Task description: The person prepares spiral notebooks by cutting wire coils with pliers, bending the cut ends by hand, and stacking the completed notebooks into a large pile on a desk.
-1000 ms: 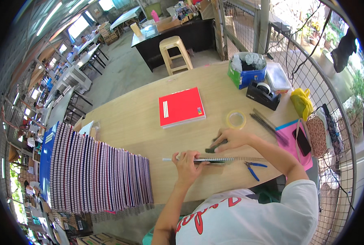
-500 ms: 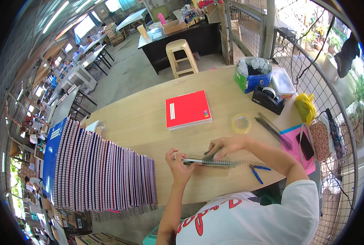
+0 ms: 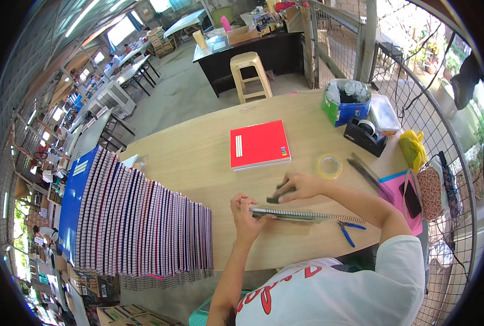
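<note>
My left hand [image 3: 245,220] grips the left end of a notebook [image 3: 285,216] stood on its edge near the front of the table, spine up. A wire spiral runs along that spine, and its loose end sticks out past the notebook on the right. Just beyond the notebook, my right hand [image 3: 301,186] is closed around a small dark grey pad [image 3: 277,198], which is apart from the spine. What the pad is made of I cannot make out. Blue-handled pliers [image 3: 348,233] lie spread by the spiral's free end. Farther back lies a red-covered notebook stack [image 3: 260,144].
A tall row of spiral-bound notebooks [image 3: 144,223] stands at the left. To the right are a tape roll [image 3: 330,166], loose wire spirals [image 3: 369,176], a black tape dispenser [image 3: 365,137], a blue-green box [image 3: 346,103], and a phone [image 3: 410,198] on a pink folder. Wire mesh borders the right side.
My right hand has lifted off the notebook's spine and moved slightly away from me with the dark pad. My left hand still holds the notebook. The whole view has shifted a little.
</note>
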`<state>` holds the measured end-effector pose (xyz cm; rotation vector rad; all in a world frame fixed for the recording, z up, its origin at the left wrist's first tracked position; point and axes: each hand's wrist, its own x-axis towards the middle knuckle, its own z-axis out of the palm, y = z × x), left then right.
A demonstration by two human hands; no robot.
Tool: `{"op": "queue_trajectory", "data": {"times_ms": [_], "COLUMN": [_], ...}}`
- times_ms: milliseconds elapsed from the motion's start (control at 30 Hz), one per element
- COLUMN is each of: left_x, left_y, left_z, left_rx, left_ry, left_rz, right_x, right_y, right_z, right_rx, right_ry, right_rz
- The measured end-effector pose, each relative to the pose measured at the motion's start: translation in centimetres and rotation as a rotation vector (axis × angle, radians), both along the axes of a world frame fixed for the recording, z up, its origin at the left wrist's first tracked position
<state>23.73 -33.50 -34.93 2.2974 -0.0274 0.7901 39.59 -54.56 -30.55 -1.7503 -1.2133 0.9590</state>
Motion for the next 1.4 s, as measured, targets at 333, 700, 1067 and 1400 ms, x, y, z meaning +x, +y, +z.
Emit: {"op": "queue_trajectory", "data": {"times_ms": [333,700,1067,1400], "left_x": [0.0,0.0,0.1,0.6], "left_y": [0.2,0.0,5.8,5.6], "left_z": [0.7,0.6,-4.0,-6.4], "left_rx": [-0.065,-0.098,-1.007,-1.192], "left_ry": [-0.037,-0.013,0.112,0.044], "left_rz": [-0.035,-0.005,-0.327,-0.508], "right_x": [-0.7,-0.1,0.7,-1.9], "right_y": [2.9,4.8,7.1,-6.2], "right_z": [0.8,-1.0,-1.7,-10.3], "right_rx": [-0.078,0.099,0.107,-0.025], "right_ry": [-0.404,-0.139,0.306,-0.428], "right_rz": [0.073,-0.067,-0.033,-0.600]}}
